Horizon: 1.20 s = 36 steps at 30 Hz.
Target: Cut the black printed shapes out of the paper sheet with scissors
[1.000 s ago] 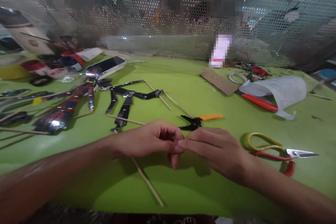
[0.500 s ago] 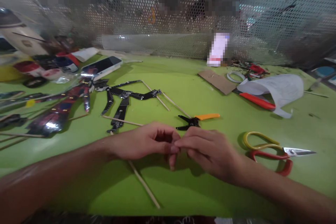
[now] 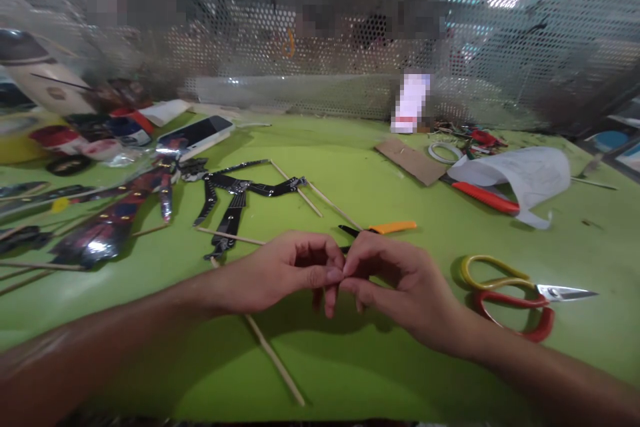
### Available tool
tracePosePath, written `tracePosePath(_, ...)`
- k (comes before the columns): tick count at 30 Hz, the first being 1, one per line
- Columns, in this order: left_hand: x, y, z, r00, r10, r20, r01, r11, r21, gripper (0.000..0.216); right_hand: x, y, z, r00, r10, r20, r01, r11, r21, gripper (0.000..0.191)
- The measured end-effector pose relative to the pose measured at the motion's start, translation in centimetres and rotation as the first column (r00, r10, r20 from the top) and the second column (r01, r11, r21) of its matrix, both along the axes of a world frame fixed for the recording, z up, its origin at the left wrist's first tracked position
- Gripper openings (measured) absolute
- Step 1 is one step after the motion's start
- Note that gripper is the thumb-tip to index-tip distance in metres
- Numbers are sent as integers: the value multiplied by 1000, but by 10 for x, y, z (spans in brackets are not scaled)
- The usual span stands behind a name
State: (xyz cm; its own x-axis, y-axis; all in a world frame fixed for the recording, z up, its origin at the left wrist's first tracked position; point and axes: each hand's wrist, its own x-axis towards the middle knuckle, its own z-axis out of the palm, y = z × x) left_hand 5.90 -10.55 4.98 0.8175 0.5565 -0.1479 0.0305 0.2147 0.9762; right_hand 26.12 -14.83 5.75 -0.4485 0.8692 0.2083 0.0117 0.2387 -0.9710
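My left hand [image 3: 295, 270] and my right hand [image 3: 395, 283] meet fingertip to fingertip over the green table [image 3: 210, 353]. Both are closed in a pinch; whatever sits between the fingers is too small or hidden to make out. Just behind the right hand are pliers with an orange handle [image 3: 395, 227], their black jaws partly covered. Beyond the left hand lies a black jointed cut-out figure [image 3: 233, 183] with thin wooden sticks attached. One stick [image 3: 275, 360] emerges below my left wrist and slants toward the table's near edge.
Scissors with yellow and red handles [image 3: 500, 280] lie to the right. Behind them are a red-handled tool [image 3: 485, 197], curled white paper [image 3: 530, 173], a tape roll [image 3: 445, 153] and cardboard [image 3: 410, 161]. A dark patterned puppet [image 3: 110, 220], a phone [image 3: 200, 135] and paint pots [image 3: 57, 139] occupy the left.
My right fingers have shifted from extended and overlapping the left fingertips to a more bent pinch, with the thumb now showing. The left hand has barely moved. The view has tilted slightly.
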Motion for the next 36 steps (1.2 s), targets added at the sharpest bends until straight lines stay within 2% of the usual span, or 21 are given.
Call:
tracePosePath(3, 1, -1, -1, 1000, 18, -1, -17, 1000, 5, 15, 1, 0, -1, 1000, -19, 10, 19, 999, 48, 9)
tracePosePath(9, 0, -3, -6, 1000, 14, -11, -14, 1000, -8, 14, 6, 3, -3, 993, -43, 110, 12, 963, 271, 14)
tracePosePath(16, 0, -5, -12, 999, 17, -31, -17, 1000, -17, 17, 3, 4, -11, 981, -63, 184, -10, 930, 369, 13)
tracePosePath(19, 1, -6, -16, 997, 39, -64, -38, 999, 24, 15, 5, 6, 0, 946, -67, 317, -63, 922, 381, 11)
tracePosePath(21, 0, -5, -19, 994, 61, -91, -55, 996, 71, 14, 16, 6, 15, 867, -77, 492, -120, 926, 357, 9)
tracePosePath(23, -3, -5, -21, 992, 69, -109, -56, 991, 122, 13, 40, 1, 31, 719, -135, 682, -155, 925, 346, 10)
tracePosePath(26, -5, -6, -21, 991, 51, -125, -28, 984, 175, 14, 91, -17, 44, 425, -328, 844, -128, 901, 414, 31)
tracePosePath(28, -4, -7, -20, 993, 44, -112, -22, 980, 198, 15, 125, -34, 43, 194, -379, 905, -98, 910, 402, 45)
tracePosePath(31, -2, -9, -17, 997, 54, -54, -40, 972, 229, 15, 153, -54, 29, 53, -376, 925, -90, 921, 379, 59)
tracePosePath(34, 0, -8, -17, 997, 80, -23, -71, 960, 270, 15, 157, -63, 14, -55, -376, 925, -86, 925, 371, 52)
tracePosePath(36, 0, -6, -18, 995, 102, -10, -95, 950, 296, 15, 155, -67, 9, -130, -413, 901, -151, 907, 394, 42)
